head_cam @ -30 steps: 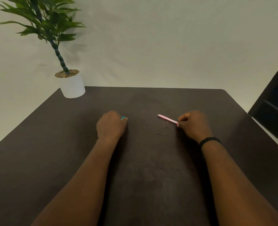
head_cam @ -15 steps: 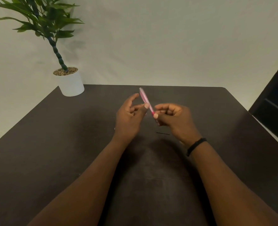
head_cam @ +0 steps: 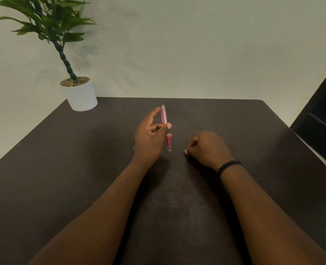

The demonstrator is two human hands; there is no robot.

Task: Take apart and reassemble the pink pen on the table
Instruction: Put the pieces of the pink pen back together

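Note:
My left hand [head_cam: 150, 136] holds the pink pen [head_cam: 164, 117] nearly upright above the dark table [head_cam: 82, 169], between thumb and fingers, with the darker pink tip pointing down. My right hand [head_cam: 208, 148] rests low on the table to the right of the pen, its fingers curled and pinched. A short end of a thin dark rod [head_cam: 183, 153] sticks out at its thumb tip; the remainder is hidden under the hand. A tiny pale piece [head_cam: 133, 148] lies on the table just left of my left wrist.
A white pot with a green plant [head_cam: 81, 96] stands at the table's far left corner. A dark piece of furniture [head_cam: 322, 127] is off the right edge. A pale wall lies behind the table.
My right hand let go of the pen and dropped to the table onto the thin dark rod. The left hand now holds the pen alone, turned more upright.

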